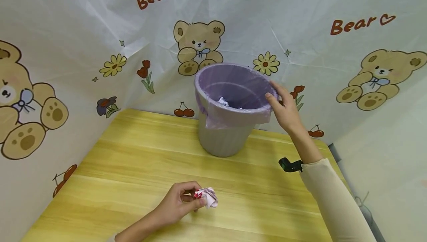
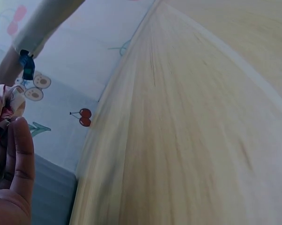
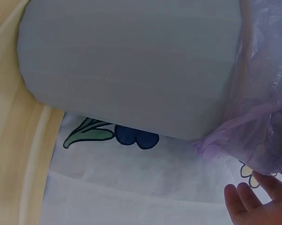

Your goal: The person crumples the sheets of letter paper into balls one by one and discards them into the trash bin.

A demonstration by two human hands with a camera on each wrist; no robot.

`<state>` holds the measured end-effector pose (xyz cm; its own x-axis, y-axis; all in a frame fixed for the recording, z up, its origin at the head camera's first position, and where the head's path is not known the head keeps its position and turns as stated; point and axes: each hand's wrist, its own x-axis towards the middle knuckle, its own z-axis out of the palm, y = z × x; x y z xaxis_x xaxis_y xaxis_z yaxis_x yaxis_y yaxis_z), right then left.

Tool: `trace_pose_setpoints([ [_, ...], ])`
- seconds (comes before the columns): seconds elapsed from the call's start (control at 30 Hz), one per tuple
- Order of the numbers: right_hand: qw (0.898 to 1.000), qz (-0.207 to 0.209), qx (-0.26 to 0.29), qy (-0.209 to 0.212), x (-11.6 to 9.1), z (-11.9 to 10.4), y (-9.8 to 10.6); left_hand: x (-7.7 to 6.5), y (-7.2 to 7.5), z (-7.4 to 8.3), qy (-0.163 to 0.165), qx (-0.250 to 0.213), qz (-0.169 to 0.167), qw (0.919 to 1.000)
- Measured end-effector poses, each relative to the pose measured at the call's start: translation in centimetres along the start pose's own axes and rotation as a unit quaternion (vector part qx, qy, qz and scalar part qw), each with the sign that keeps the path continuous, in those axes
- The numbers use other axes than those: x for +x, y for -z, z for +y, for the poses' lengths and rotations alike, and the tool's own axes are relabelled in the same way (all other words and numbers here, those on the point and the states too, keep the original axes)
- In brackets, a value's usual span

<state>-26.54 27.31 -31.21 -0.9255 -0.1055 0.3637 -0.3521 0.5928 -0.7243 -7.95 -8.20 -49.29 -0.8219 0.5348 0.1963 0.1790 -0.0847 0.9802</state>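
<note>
A crumpled ball of paper (image 1: 210, 197), white with red print, is pinched between the thumb and fingers of my left hand (image 1: 176, 203), low over the table. The left wrist view shows the same paper ball (image 2: 12, 105) at its left edge. Farther back stands a grey trash can (image 1: 221, 138) lined with a thin purple plastic bag (image 1: 220, 118), folded over the rim. My right hand (image 1: 287, 110) holds the can's right rim, thumb over the edge. In the right wrist view, some fingers (image 3: 246, 199) extend beside the bag. White crumpled paper (image 1: 222, 102) lies inside the can.
The wood-grain table (image 1: 150, 153) carries the can near its back edge. A cloth backdrop (image 1: 233, 8) with printed bears and flowers rises behind and at both sides. A black wrist device (image 1: 289, 165) sticks out from the right sleeve.
</note>
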Motion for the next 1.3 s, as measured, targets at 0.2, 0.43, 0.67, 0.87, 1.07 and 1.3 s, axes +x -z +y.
trace_pose_setpoints([
  [0.2, 1.0, 0.004, 0.002, -0.006, -0.2, -0.2, -0.1, -0.1, 0.4, 0.3, 0.007, 0.007, 0.009, 0.9999],
  [0.43, 1.0, 0.002, -0.019, -0.014, -0.1, -0.6, 0.2, 0.3, 1.9, 1.4, -0.03, 0.065, 0.047, 0.9964],
  [0.67, 1.0, -0.003, -0.019, -0.019, -0.1, -0.6, 0.4, 1.5, 3.8, 3.8, -0.054, 0.138, 0.073, 0.9862],
  [0.87, 1.0, -0.014, -0.014, -0.017, -0.4, -0.4, 0.4, 2.6, 5.1, 5.7, -0.086, 0.198, 0.095, 0.9719],
  [1.07, 1.0, -0.013, -0.022, -0.009, -0.3, -0.4, 0.6, 4.3, 6.0, 7.9, -0.118, 0.245, 0.117, 0.9553],
  [1.3, 1.0, -0.013, -0.025, -0.005, -0.2, -0.1, 0.4, 6.6, 7.0, 10.8, -0.161, 0.286, 0.141, 0.9341],
])
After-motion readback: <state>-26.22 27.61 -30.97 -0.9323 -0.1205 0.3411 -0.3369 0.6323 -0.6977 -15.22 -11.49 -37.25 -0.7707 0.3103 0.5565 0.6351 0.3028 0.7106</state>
